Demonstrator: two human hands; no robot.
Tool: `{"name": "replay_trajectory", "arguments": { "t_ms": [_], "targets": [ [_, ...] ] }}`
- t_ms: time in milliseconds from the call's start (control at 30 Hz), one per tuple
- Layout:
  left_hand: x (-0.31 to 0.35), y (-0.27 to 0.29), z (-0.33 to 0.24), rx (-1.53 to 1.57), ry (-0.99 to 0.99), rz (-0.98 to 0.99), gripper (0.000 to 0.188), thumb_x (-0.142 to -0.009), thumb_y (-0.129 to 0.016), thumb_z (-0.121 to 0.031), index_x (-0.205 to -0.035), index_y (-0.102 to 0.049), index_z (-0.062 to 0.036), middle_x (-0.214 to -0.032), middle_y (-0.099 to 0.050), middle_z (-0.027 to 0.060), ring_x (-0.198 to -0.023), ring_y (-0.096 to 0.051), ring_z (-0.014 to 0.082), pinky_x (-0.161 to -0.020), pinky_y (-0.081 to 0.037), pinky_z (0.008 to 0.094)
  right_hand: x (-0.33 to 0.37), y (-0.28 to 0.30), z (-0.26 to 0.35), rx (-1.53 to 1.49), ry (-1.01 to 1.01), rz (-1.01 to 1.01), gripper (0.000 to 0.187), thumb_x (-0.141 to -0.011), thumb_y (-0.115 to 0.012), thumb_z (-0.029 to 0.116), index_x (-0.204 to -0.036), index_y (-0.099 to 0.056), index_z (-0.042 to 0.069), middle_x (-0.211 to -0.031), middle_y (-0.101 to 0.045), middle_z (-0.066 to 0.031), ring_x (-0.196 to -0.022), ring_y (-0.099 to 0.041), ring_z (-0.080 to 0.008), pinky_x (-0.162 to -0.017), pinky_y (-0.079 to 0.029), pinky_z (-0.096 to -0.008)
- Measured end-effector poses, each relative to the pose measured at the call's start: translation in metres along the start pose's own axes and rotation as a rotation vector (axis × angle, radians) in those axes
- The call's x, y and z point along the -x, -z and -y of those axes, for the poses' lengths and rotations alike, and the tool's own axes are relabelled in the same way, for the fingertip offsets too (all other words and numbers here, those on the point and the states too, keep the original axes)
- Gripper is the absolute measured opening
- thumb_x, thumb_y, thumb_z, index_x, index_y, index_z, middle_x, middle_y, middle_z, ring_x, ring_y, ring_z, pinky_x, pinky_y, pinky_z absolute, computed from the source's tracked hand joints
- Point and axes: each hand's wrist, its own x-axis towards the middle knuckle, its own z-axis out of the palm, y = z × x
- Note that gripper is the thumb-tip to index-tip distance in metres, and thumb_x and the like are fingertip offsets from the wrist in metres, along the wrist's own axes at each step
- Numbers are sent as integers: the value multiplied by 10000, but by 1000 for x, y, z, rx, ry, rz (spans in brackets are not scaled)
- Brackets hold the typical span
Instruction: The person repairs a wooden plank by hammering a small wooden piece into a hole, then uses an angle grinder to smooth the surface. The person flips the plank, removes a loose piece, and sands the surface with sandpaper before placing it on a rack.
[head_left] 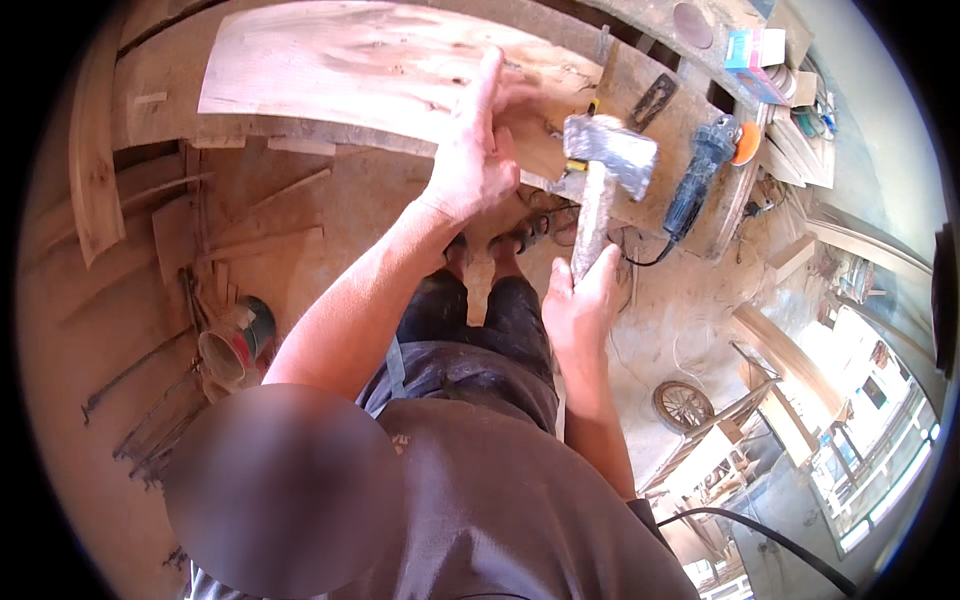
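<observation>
In my right hand (585,310) is the wooden handle of a hatchet (618,155), its broad grey steel head raised over the bench. My fingers wrap round the lower part of the handle. My left hand (472,165) is at the near edge of a long pale wooden board (330,65), with the index finger stretched out over its face and the thumb apart. Part of that hand's fingers is hidden, so how firmly it touches the board I cannot tell. Something yellow and black shows partly behind the hatchet head.
On the workbench (150,125), right of the board, lie a dark slotted tool (655,98) and a corded angle grinder (700,175) with an orange disc. Beyond them stands a blue-and-pink box (750,62). A bucket (235,345), wood scraps and a spoked wheel (683,405) occupy the floor.
</observation>
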Motion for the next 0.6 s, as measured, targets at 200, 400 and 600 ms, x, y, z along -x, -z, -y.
{"name": "replay_trajectory", "arguments": {
  "t_ms": [200,400,600],
  "targets": [
    [29,2,-15,-373,-207,-229,772,-825,-567,112,-1550,-338,-24,-1334,-633,159,-1296,-500,353,-1136,-362,460,-14,-7,-12,127,24,18,502,-896,-686,116,-1272,-459,-124,-912,-668,-345,-859,-655,-533,-749,-498,-580],
    [60,-41,-61,-235,457,-481,1088,-782,-843,-182,-1580,-145,63,-1586,-224,315,-1445,-245,447,-1220,-182,528,-9,17,-52,-358,105,-87,291,-930,-710,6,-1146,-515,-8,-825,-558,-33,-600,-548,-83,-521,-466,-246],
    [48,-69,-93,85,743,-698,1159,-732,-876,-189,-1558,-124,119,-1595,-172,356,-1479,-211,462,-1233,-196,507,-63,63,-13,-451,50,135,260,-965,-714,88,-1137,-533,17,-783,-578,-13,-565,-531,-83,-505,-440,-236]
  ]
}}
